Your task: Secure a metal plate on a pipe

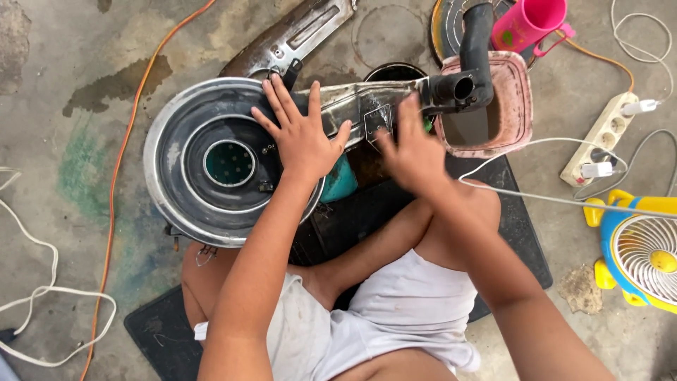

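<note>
Head view looks straight down on a person sitting on a black mat (515, 233) on a concrete floor (63, 233), with a large metal assembly across the lap. The left hand (302, 137) lies flat with fingers spread wide on the round grey metal housing (185, 130), pressing on its right-hand part; the housing's central hole with a green perforated insert (229, 163) sits just left of that hand. The right hand (415, 152) is blurred, fingers open, and rests on or just over the flat metal arm (367, 102) that runs from the housing; whether it touches cannot be told. Beyond the right hand, the arm ends in a black tube (474, 49) that bends upward over a pink square tub (518, 106), which holds murky brownish liquid. Farther out past the tub stands a pink cup (530, 21). Well to the right of the right hand lie a white power strip (599, 134) with plugs in it and a small blue-and-yellow fan (642, 254). An orange cable (127, 141) runs along the floor far left of the left hand.
</note>
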